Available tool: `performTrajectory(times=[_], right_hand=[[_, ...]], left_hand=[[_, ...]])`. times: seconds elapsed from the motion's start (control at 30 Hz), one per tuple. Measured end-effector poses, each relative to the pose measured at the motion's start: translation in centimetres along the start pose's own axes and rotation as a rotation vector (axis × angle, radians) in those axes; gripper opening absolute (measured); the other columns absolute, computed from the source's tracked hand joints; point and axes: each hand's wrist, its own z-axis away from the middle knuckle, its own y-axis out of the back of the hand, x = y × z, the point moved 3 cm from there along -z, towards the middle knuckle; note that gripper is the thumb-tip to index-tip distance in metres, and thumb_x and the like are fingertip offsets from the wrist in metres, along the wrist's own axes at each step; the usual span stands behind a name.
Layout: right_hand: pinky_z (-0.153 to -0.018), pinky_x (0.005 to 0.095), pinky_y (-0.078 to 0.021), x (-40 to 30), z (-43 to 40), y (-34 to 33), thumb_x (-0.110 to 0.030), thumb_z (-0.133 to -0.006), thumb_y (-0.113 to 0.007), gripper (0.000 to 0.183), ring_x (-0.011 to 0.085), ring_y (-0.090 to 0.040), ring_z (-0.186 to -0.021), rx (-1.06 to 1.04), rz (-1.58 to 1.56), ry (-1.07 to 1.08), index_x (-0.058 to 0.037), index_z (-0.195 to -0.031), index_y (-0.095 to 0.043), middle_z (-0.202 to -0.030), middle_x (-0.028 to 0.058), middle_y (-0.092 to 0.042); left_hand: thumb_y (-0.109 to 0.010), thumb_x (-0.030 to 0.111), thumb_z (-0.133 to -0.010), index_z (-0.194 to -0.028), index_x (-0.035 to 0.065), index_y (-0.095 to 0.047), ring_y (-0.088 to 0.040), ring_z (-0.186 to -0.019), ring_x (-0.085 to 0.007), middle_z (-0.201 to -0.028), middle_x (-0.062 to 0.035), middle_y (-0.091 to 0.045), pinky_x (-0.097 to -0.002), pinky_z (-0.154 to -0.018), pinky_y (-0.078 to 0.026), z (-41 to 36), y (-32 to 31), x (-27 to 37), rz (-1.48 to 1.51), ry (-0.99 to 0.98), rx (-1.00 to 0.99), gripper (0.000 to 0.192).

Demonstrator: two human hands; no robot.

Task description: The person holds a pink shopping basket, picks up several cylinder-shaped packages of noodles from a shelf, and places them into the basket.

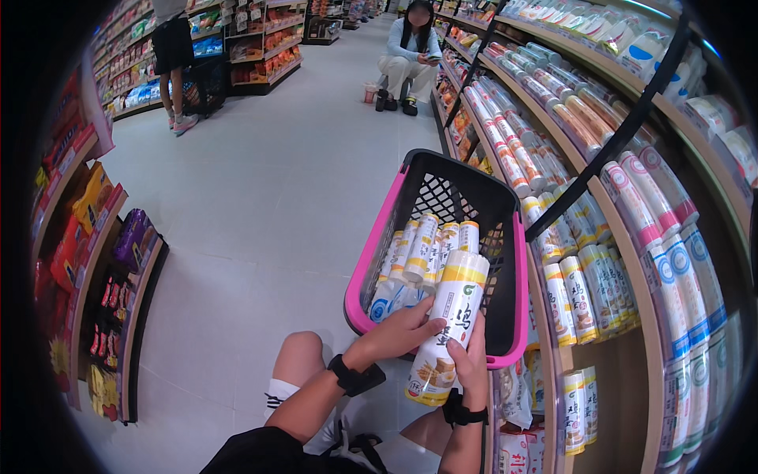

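My left hand (405, 329) and my right hand (471, 364) both grip a white-and-yellow cylindrical pack of dried noodles (457, 296). It is tilted, its lower end towards me, over the near rim of a black shopping basket (520, 278) with a pink edge. Part of another pack's top shows behind it. Inside the basket, several similar noodle packs (421, 249) lean together, with a blue-and-white package (388, 299) near the left corner. What lies beneath them is hidden. Dark bands circle both wrists.
Shelves at right hold more yellow-banded noodle packs (569, 302), with a pair lower down (574, 412). A black shelf post (610, 154) slants above. Packaged snacks (133, 240) fill a rack at left. Farther off, one person (411, 59) sits in the aisle and another (172, 53) stands.
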Motion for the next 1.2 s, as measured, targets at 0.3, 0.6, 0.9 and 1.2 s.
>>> performTrajectory(times=[0.3, 0.6, 0.9, 1.2], right_hand=[[-0.101, 0.033, -0.0388, -0.6, 0.3, 0.0, -0.032, -0.077, -0.056, 0.082, 0.0228, -0.051, -0.119, -0.052, -0.098, -0.038, 0.0036, -0.144, -0.025, -0.133, 0.0174, -0.047], [-0.102, 0.0325, -0.038, 0.7, -0.1, 0.0, -0.035, -0.075, -0.054, 0.084, 0.0225, -0.051, -0.119, -0.045, -0.09, -0.039, 0.0042, -0.144, -0.027, -0.134, 0.0169, -0.047], [-0.099, 0.0327, -0.0415, -0.2, -0.1, 0.3, -0.033, -0.075, -0.057, 0.083, 0.0227, -0.053, -0.115, -0.037, -0.106, -0.021, 0.0053, -0.142, -0.026, -0.128, 0.0175, -0.049], [-0.101, 0.0327, -0.039, 0.8, 0.1, 0.5, -0.024, -0.07, -0.054, 0.082, 0.0226, -0.051, -0.116, -0.025, -0.085, -0.02, 0.0062, -0.142, -0.027, -0.13, 0.0181, -0.047]], left_hand=[[-0.046, 0.035, -0.101, -0.132, 0.0019, -0.041, -0.066, -0.093, -0.0259, -0.104, -0.0193, -0.066, -0.0356, -0.08, -0.049, -0.3, -0.3, -1.7, -0.017, -0.085, -0.013, 0.046], [-0.046, 0.038, -0.1, -0.126, 0.0014, -0.045, -0.067, -0.083, -0.0314, -0.095, -0.0201, -0.067, -0.0379, -0.071, -0.05, -0.3, 0.2, -2.3, -0.08, -0.15, 0.046, 0.045], [-0.04, 0.03, -0.102, -0.132, 0.0011, -0.042, -0.065, -0.085, -0.0264, -0.097, -0.0192, -0.065, -0.0342, -0.076, -0.048, -0.3, -0.1, -0.1, -0.117, -0.069, 0.008, 0.041], [-0.038, 0.032, -0.102, -0.12, 0.0008, -0.046, -0.065, -0.086, -0.0257, -0.095, -0.0191, -0.065, -0.0336, -0.076, -0.047, 0.2, 0.1, 0.0, -0.083, 0.002, 0.015, 0.037]])
